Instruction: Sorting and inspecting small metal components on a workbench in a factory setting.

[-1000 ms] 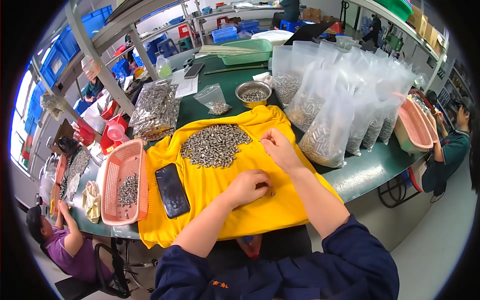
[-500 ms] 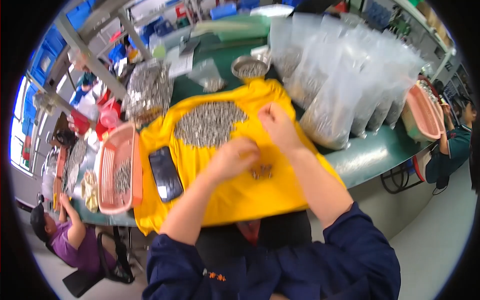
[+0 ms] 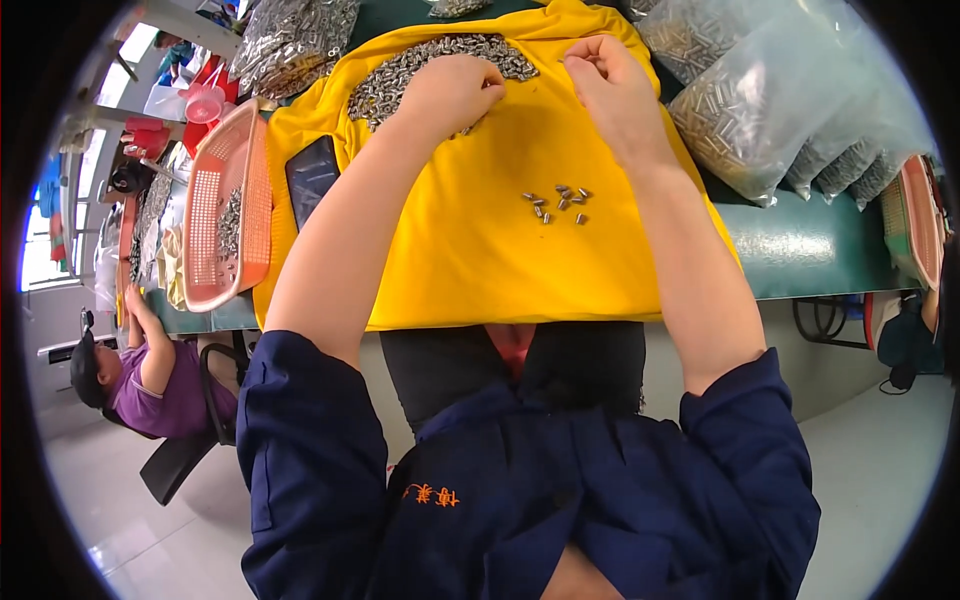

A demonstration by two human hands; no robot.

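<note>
A dense pile of small metal cylinders (image 3: 385,85) lies on a yellow cloth (image 3: 470,270) spread over the table. My left hand (image 3: 450,92) rests over the pile's near right edge, its thumb and fingers pinched together. Whatever is in that pinch is too small to make out. To the right of the pile, above bare cloth, my right hand (image 3: 615,95) is curled with thumb and index finger close together; a tiny thing may be at the tips. Closer to me lies a loose group of several metal cylinders (image 3: 563,200), touched by neither hand.
A dark phone (image 3: 312,178) lies left of my left forearm, beside a pink basket (image 3: 257,190) holding metal parts. Filled clear bags (image 3: 735,130) stand at the right on the green table (image 3: 800,250). A person in purple (image 3: 165,390) sits at the far left.
My view has tilted downward. My left hand has moved away from me, from beside the small group to the pile's edge. My right hand stays right of the pile, fingers still closed.
</note>
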